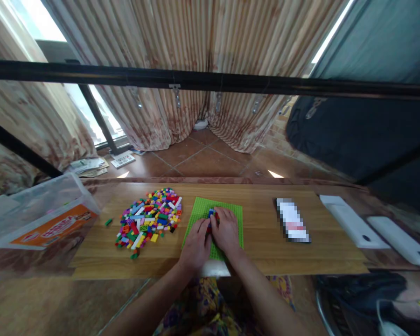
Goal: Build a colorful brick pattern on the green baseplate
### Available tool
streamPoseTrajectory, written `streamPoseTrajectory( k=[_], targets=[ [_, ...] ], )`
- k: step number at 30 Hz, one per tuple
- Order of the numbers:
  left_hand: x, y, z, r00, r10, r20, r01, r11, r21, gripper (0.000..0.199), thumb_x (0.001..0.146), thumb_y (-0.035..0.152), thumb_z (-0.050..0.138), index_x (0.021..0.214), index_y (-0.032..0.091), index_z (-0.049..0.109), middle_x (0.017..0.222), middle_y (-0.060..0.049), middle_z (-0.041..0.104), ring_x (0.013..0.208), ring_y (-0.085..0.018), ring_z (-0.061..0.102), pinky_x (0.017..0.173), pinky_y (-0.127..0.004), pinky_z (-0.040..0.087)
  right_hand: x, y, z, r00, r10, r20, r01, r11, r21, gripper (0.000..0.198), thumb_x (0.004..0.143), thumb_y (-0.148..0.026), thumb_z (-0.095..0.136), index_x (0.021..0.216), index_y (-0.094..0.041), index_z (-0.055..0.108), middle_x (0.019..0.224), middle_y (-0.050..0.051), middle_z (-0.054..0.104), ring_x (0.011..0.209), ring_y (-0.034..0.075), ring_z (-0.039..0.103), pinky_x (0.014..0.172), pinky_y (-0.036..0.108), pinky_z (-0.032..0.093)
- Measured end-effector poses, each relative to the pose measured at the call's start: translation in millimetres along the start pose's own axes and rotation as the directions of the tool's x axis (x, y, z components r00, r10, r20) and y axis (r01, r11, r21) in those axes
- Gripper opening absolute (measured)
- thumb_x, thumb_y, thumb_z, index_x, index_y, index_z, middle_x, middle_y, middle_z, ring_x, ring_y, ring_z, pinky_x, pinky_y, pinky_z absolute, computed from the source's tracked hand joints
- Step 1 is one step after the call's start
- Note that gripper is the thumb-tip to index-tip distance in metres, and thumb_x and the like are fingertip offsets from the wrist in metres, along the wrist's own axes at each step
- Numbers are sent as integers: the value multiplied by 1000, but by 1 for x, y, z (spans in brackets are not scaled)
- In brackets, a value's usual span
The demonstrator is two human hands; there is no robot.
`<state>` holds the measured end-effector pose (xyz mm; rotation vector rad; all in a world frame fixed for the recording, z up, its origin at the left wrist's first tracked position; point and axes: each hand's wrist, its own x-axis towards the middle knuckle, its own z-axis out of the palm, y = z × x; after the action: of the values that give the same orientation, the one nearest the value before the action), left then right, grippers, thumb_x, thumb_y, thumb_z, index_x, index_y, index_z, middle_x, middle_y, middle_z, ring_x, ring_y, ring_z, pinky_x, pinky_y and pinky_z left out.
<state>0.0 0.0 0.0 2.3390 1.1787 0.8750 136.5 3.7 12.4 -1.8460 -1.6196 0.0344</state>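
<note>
A green studded baseplate [201,205] lies on the wooden table in front of me. Over its middle, a few small blue and red toy bricks [211,213] show between my hands. My left hand [196,245] has its fingers closed against the left side of these bricks. From the right, my right hand [227,229] curls its fingers round them, thumb towards the left hand. Fingers cover most of the bricks, so their shape and how they sit on the plate are hidden.
Left of the baseplate spreads a pile of multicoloured bricks [150,217], with one loose green brick [108,222] beside it. A clear plastic box [45,214] stands at far left. A phone [293,220] lies on the right, near white devices [353,221]. A dark bar [210,79] crosses beyond.
</note>
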Motion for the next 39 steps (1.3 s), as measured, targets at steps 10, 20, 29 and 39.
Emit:
streamPoseTrajectory(
  k=[10,20,29,39],
  targets=[
    [-1,0,3,1000,1,-26,-1,1000,11,42,91,14,46,132,17,48,128,-13,57,123,-24,53,103,-46,49,-8,2,1,993,55,-104,-51,998,33,41,93,-36,44,124,-12,58,132,20,53,126,30,43,102,50,40],
    [-3,4,2,1000,4,3,-4,1000,10,41,92,14,45,133,15,48,130,-14,56,125,-23,51,105,-44,47,-38,13,-7,993,96,-66,-89,991,99,61,91,-47,47,139,-9,41,139,23,46,134,32,38,105,54,39],
    [-6,6,0,1000,2,11,-2,1000,8,42,93,17,44,135,15,46,132,-15,54,126,-24,49,106,-46,46,-33,16,-10,996,89,-28,-84,986,146,46,94,-34,38,133,-12,50,139,18,50,133,27,42,108,50,39],
    [-7,7,-3,1000,-9,27,10,1000,-13,43,91,16,47,135,17,46,134,-14,52,127,-25,49,108,-46,45,-32,20,-9,987,150,-61,-132,962,239,45,94,-25,28,126,-15,58,134,15,55,129,24,47,107,49,40]
  ],
)
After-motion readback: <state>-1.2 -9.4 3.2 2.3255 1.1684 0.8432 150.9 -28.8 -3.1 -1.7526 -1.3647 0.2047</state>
